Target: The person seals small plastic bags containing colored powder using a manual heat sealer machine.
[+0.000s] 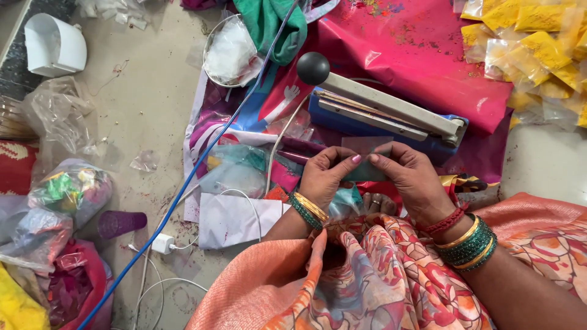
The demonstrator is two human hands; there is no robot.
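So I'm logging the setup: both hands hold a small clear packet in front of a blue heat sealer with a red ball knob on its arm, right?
Not quite: the head view shows a black ball knob, not red. The rest stands: left hand and right hand hold the small clear packet before the blue heat sealer.

One blue heat sealer (391, 119) at centre; one purple cup (121, 222) near left; one white charger plug (162, 243); two hands, left (327, 177) and right (413, 180), sharing one small clear pouch (365, 160).
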